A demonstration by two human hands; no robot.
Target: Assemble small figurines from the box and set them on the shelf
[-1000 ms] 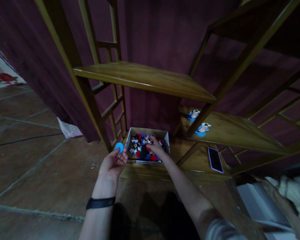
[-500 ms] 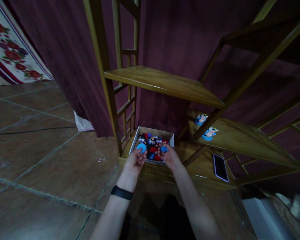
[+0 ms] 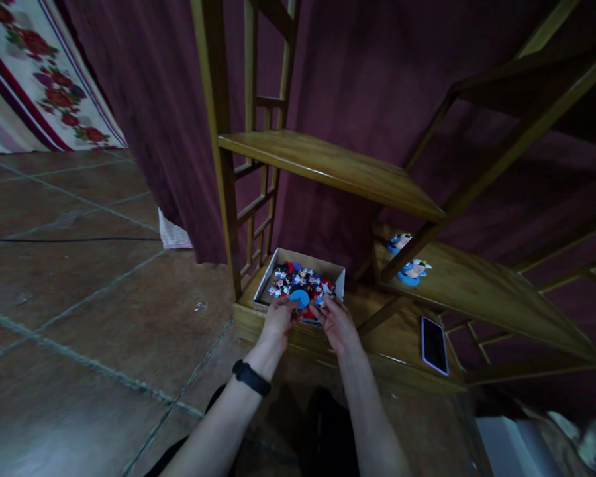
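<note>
Moved over the cardboard box (image 3: 304, 259), left hand (image 3: 277, 320) pinches round blue disc (image 3: 300, 298); grip of right hand (image 3: 338, 323) unclear.

We wear a thin, plain black band (image 3: 251, 377) on the wrist just behind our left grip (image 3: 278, 319). Our right grip (image 3: 338, 326) is bare, and both arms are bare too. Dark trousers (image 3: 322, 427) cover our legs.

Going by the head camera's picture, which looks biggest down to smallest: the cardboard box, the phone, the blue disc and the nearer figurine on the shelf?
1. cardboard box
2. phone
3. figurine and blue disc: these two look much alike in size, so I leave them unranked.
</note>
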